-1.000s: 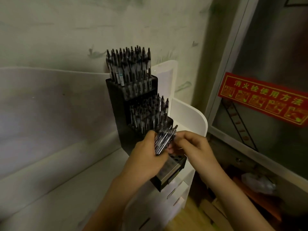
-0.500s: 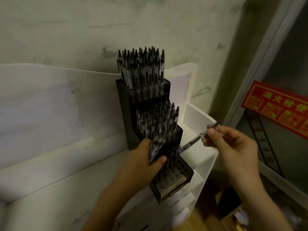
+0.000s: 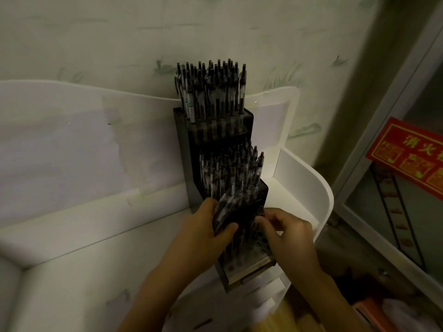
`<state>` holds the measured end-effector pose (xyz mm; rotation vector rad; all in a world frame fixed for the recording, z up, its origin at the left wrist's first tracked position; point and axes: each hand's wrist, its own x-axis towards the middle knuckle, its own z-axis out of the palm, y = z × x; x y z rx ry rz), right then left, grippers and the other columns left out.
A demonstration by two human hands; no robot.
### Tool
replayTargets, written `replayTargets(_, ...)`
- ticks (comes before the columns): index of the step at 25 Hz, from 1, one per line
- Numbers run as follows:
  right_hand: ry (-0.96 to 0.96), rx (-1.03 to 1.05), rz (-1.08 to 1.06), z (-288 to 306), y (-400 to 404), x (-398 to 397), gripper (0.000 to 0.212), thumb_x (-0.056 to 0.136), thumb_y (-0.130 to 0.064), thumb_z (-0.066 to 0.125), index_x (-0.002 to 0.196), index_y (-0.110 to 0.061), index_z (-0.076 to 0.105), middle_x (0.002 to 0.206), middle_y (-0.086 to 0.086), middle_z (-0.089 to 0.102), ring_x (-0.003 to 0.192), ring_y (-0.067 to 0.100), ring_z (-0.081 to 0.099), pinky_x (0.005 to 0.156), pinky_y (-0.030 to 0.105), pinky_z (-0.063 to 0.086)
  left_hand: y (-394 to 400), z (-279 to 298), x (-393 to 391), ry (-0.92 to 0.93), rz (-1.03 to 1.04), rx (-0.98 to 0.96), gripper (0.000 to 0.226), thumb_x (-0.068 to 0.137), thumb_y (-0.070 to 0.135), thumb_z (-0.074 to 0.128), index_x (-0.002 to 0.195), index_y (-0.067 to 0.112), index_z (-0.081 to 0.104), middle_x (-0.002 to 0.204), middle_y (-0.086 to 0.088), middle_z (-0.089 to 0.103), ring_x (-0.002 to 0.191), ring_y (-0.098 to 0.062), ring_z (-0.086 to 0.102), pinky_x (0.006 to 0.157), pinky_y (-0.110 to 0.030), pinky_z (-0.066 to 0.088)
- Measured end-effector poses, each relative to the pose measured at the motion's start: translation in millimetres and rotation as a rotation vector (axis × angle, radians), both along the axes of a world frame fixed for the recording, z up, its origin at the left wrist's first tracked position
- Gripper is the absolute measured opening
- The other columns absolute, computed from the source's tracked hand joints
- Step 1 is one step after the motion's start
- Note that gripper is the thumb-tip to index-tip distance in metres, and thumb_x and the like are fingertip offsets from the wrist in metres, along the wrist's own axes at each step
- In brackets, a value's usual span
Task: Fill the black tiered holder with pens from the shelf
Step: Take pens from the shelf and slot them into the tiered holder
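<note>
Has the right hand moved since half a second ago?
Yes. The right hand has come back in from the holder's right, to the black tiered holder's bottom tier, beside the left hand's pen bundle.

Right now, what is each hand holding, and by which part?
The left hand grips a bundle of pens around the middle of their barrels. The right hand reaches in beside it; whether it pinches a pen cannot be told.

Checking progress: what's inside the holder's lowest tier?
Mostly bare holes in the lowest tier of the black tiered holder. The left hand, gripping a bundle of pens, and right hand cover its back rows.
</note>
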<state>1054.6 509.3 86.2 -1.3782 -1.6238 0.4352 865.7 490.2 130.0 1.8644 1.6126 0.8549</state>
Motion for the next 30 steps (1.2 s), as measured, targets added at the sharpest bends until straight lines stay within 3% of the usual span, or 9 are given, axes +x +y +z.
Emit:
replayTargets(9,-0.162,-0.15,0.088,-29,12,-3,0.008,0.087,-0.016,0.072,0.093,-0.016,0.077,0.084,-0.004,0.074,0.06,-0.009,0.052,0.067,-0.004,0.04,-1,-2,4,-0.02,0.026,0.011,0.024,0.087,0.044,0.061,0.097,0.028,0.046,0.079,0.012,0.056,0.072,0.007,0.055,0.053,-0.009,0.042)
replayTargets(12,-0.194,-0.17,0.105,-26,14,0,0.013,0.086,-0.019,0.072,0.098,-0.016,0.076,0.089,-0.002,0.075,0.063,-0.007,0.052,0.067,-0.005,0.039,-3,-3,7,-0.017,0.027,0.013,0.023,0.088,0.043,0.061,0.098,0.029,0.046,0.077,0.013,0.055,0.071,0.008,0.055,0.054,-0.009,0.042)
replayTargets(15,-0.165,-0.201,0.084,-10,11,6,0.023,0.083,-0.033,0.073,0.104,-0.022,0.074,0.091,-0.012,0.072,0.066,-0.011,0.055,0.067,-0.004,0.041,-2,-4,11,-0.005,0.018,0.011,0.022,0.088,0.042,0.06,0.099,0.028,0.047,0.077,0.011,0.056,0.071,0.005,0.056,0.055,-0.013,0.045)
replayTargets(17,-0.067,-0.119,0.045,7,6,8,0.021,0.081,-0.046,0.07,0.09,-0.027,0.073,0.079,-0.019,0.07,0.068,-0.004,0.063,0.066,0.003,0.048,-2,-5,15,0.003,0.018,0.01,0.021,0.089,0.041,0.059,0.098,0.027,0.047,0.076,0.009,0.057,0.068,-0.001,0.056,0.055,-0.019,0.046)
replayTargets(19,0.16,-0.05,0.073,26,-2,5,0.022,0.079,-0.052,0.066,0.077,-0.031,0.072,0.071,-0.015,0.07,0.067,0.002,0.067,0.064,0.012,0.053,-1,-6,18,0.014,0.02,0.004,0.018,0.09,0.039,0.058,0.098,0.028,0.046,0.077,0.008,0.057,0.064,-0.005,0.057,0.055,-0.022,0.048)
replayTargets(21,0.344,-0.099,0.173,45,-9,-2,0.023,0.074,-0.055,0.068,0.073,-0.032,0.073,0.07,-0.012,0.072,0.067,0.005,0.068,0.061,0.015,0.054,0,-8,22,0.011,0.01,-0.002,0.017,0.091,0.036,0.057,0.1,0.027,0.046,0.078,0.007,0.059,0.063,-0.006,0.058,0.058,-0.028,0.053)
replayTargets(23,0.388,-0.185,0.234,53,-13,-10,0.025,0.067,-0.056,0.071,0.073,-0.031,0.073,0.072,-0.012,0.073,0.069,0.004,0.069,0.062,0.013,0.053,0,-10,26,0.018,0.002,0.006,0.018,0.092,0.035,0.057,0.102,0.026,0.045,0.079,0.008,0.06,0.063,-0.007,0.059,0.06,-0.031,0.054)
replayTargets(28,0.496,-0.3,0.256,57,-11,-7,0.003,0.079,-0.021,0.076,0.077,-0.021,0.077,0.071,-0.006,0.075,0.062,0.005,0.069,0.057,0.013,0.051,1,-12,32,0.046,0.019,0.015,0.02,0.091,0.035,0.057,0.103,0.026,0.044,0.079,0.007,0.06,0.063,-0.009,0.059,0.059,-0.032,0.053)
replayTargets(30,0.528,-0.325,0.27,62,-11,-1,0.011,0.081,-0.016,0.074,0.074,-0.024,0.078,0.071,-0.002,0.075,0.06,0.009,0.068,0.056,0.016,0.053,2,-12,33,0.054,0.019,0.013,0.019,0.091,0.035,0.057,0.102,0.027,0.044,0.076,0.007,0.058,0.061,-0.008,0.057,0.055,-0.025,0.051)
